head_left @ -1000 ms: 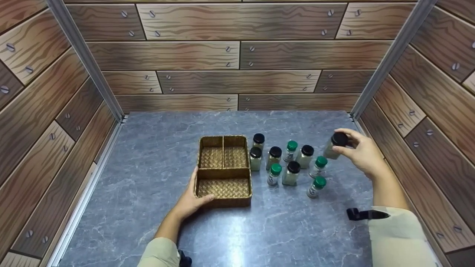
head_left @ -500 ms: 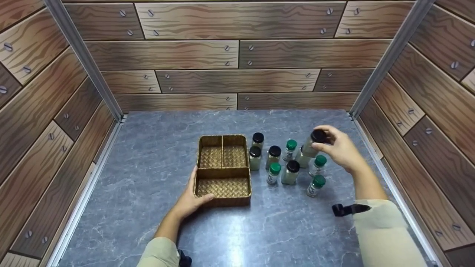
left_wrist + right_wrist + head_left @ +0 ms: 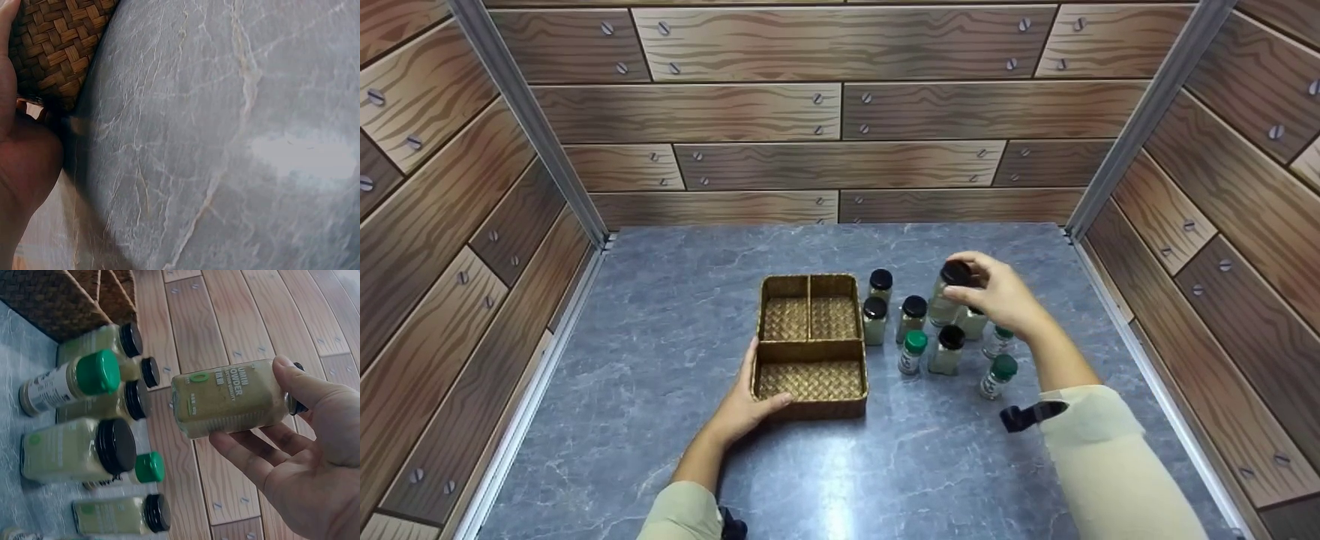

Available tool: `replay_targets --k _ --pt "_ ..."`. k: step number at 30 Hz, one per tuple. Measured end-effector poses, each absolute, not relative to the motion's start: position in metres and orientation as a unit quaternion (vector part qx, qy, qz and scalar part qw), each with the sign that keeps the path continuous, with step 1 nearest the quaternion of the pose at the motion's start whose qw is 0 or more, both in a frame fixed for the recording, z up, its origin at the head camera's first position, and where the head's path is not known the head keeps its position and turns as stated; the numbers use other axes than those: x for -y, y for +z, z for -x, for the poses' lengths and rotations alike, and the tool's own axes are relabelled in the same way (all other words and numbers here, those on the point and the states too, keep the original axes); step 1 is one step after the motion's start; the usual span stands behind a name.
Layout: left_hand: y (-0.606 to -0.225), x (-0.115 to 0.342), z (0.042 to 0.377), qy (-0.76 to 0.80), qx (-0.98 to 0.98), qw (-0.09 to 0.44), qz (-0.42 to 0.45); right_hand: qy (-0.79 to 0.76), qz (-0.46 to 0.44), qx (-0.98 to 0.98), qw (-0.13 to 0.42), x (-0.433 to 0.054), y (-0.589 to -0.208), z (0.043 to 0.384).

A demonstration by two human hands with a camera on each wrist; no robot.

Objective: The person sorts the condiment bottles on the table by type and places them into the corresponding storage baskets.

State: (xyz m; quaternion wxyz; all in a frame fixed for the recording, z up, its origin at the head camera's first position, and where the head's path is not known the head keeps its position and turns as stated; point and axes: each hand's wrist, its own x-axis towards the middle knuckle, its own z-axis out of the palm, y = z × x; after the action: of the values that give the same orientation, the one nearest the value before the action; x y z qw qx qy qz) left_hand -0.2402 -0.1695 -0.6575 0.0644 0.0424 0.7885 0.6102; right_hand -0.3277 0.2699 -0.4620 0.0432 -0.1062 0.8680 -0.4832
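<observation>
Hand, right: we're gripping a clear, square, black-capped jar.
Hand, left: we're gripping a brown, woven, rectangular basket.

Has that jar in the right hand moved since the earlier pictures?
Yes: in the head view, the held jar has moved left, away from the right metal corner post and toward the woven basket.
</observation>
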Motion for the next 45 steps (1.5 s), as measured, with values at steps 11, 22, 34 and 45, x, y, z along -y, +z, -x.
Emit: replay_targets --k 11,22,34,45 --pt "-0.658 0.167 0.242 0.619 -0.781 0.057 -0.052 -0.459 0.147 -0.876 0.02 -0.234 -0.467 0.343" --pt "-0.658 0.166 0.244 0.614 -0.786 0.06 -0.05 -0.48 0.17 -0.86 0.021 -0.199 -0.471 0.355" --pt "-0.657 0.167 0.243 0.606 -0.792 0.054 -0.055 -0.499 0.151 -0.852 0.033 -0.166 -0.475 0.371" --pt "-0.659 0.169 0.24 0.609 -0.79 0.058 -0.041 -0.487 0.171 -0.857 0.018 -0.129 -0.491 0.387"
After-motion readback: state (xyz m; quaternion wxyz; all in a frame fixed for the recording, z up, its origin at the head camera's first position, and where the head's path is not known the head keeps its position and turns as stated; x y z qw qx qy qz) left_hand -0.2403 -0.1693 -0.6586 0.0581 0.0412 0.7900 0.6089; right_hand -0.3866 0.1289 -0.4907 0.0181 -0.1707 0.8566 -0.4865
